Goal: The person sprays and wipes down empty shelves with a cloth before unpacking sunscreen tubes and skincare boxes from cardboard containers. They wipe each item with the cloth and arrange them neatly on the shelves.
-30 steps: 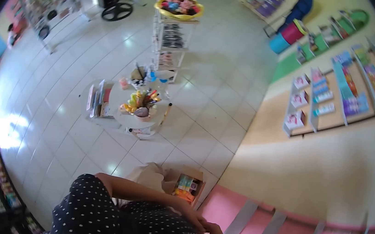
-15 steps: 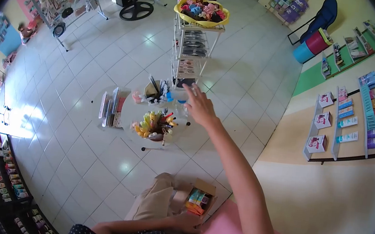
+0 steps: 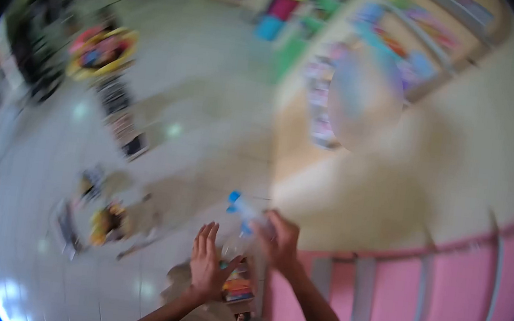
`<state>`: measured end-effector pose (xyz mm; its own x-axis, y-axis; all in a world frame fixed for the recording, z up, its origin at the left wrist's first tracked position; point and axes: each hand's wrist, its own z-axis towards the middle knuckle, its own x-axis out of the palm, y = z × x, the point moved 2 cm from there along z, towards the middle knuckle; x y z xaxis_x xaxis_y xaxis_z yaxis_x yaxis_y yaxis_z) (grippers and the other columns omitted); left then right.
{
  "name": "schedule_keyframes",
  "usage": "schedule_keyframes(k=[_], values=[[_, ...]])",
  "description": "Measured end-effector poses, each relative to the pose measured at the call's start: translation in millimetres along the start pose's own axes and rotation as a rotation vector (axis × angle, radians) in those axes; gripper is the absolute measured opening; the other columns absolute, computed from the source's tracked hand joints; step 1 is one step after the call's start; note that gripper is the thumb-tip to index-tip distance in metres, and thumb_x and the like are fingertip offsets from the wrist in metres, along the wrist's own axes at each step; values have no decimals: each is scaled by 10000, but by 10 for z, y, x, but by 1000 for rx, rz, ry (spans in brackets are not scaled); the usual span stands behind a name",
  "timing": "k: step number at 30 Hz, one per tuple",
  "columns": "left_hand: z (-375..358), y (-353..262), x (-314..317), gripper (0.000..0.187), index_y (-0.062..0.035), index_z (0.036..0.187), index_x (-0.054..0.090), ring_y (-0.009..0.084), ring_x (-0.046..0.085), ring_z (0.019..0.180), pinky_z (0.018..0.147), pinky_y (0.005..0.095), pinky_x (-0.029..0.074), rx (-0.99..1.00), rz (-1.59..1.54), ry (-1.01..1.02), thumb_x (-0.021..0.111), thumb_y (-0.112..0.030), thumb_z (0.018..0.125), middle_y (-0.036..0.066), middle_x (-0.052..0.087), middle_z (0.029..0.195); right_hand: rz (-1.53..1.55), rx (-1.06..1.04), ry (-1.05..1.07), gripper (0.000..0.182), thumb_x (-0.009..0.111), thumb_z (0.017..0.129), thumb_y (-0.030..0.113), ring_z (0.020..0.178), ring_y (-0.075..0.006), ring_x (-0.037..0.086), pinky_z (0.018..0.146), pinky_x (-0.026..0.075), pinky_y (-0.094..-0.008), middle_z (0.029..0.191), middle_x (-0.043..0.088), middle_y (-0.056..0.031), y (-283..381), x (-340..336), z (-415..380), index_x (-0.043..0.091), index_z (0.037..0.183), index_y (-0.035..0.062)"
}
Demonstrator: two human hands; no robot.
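Observation:
My right hand (image 3: 278, 239) is closed around a pale, see-through bottle with a blue top (image 3: 247, 215), tilted so that its blue end points up and left. Motion blur softens its outline. To the left, my left hand (image 3: 210, 263) is raised with its fingers stretched up and thumb apart, holding nothing. Just below the hands, a small cardboard box (image 3: 239, 285) with colourful packets sits beside my leg, partly covered by the left hand.
Left of the hands stands a low round table with yellow-handled items (image 3: 100, 226). Farther back is a rack topped by a yellow basket (image 3: 132, 45). A pink slatted surface (image 3: 392, 309) lies at right, below wall shelves (image 3: 323, 105). A translucent oval (image 3: 365, 97) overlaps the shelves.
The view has swung right and blurred. My right hand has come back from the round table with the bottle, and my left hand has risen from beside the box and opened.

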<state>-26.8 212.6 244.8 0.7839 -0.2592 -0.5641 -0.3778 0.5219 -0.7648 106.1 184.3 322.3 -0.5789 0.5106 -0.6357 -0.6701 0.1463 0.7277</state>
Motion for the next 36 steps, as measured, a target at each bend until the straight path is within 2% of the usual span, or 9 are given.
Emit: schedule_keyframes(k=[1,4,8,14,17,21,25,29,36], values=[[3,-143,174,540,-29,1118,356,310,493,877,767,393,394,67,-106,201,615,-214,681,167,487,968,-138,-42,-125,200,577,747,215,421,-196,452,420,369,-307,513,459,-110,43,-254,-190,497,732,32],[-157,-747,588,416,-15,1028,439,295,552,800,691,364,433,129,-448,757,614,-187,692,151,557,820,-46,393,-298,269,649,670,248,536,-126,531,517,420,-248,606,555,-103,158,-951,-849,569,810,32],[-654,-1866,622,449,6,991,403,317,548,721,631,363,437,691,-680,545,647,-126,638,154,544,779,-238,492,-734,256,647,683,234,540,-95,506,516,415,-229,597,551,-66,236,-1521,-1857,565,793,18],[-1370,-2446,982,380,24,949,437,261,567,794,662,314,433,745,-991,1346,639,-92,649,150,550,855,-495,450,-1090,477,693,615,137,729,-128,530,640,449,-268,902,541,-89,740,-1918,-2834,480,1023,12],[-1560,-2777,664,322,11,922,516,317,549,820,679,358,436,793,-954,1409,623,-177,683,184,564,856,186,413,-1050,438,640,650,105,752,-127,536,651,438,-247,887,523,-69,797,-2010,-3074,449,1034,15],[-1477,-3015,268,527,31,1100,349,291,516,923,755,344,414,859,-1103,1387,622,-134,681,187,502,991,158,295,-1003,372,557,662,-16,757,-138,541,645,446,-260,883,502,-75,1282,-2355,-2971,438,1014,7],[-1182,-2847,114,596,10,1171,281,319,374,1089,879,383,322,983,-1139,981,603,-126,687,189,365,1185,104,-45,-1099,562,540,628,-37,634,-180,567,476,477,-289,1004,457,-114,1702,-3049,-2597,360,1158,12],[-1054,-2043,815,645,-37,1218,294,304,369,1090,928,357,270,847,-860,847,587,-319,718,163,402,1168,178,103,-944,345,554,618,247,641,-174,560,476,463,-334,877,540,-55,2262,-4091,-1933,494,912,77],[-697,-650,1219,558,-40,1213,296,293,469,951,839,357,353,623,-424,1008,534,-249,753,174,480,1050,-289,507,-786,245,551,590,162,517,-124,522,433,432,-255,740,567,-101,3192,-5485,-850,523,789,21]])
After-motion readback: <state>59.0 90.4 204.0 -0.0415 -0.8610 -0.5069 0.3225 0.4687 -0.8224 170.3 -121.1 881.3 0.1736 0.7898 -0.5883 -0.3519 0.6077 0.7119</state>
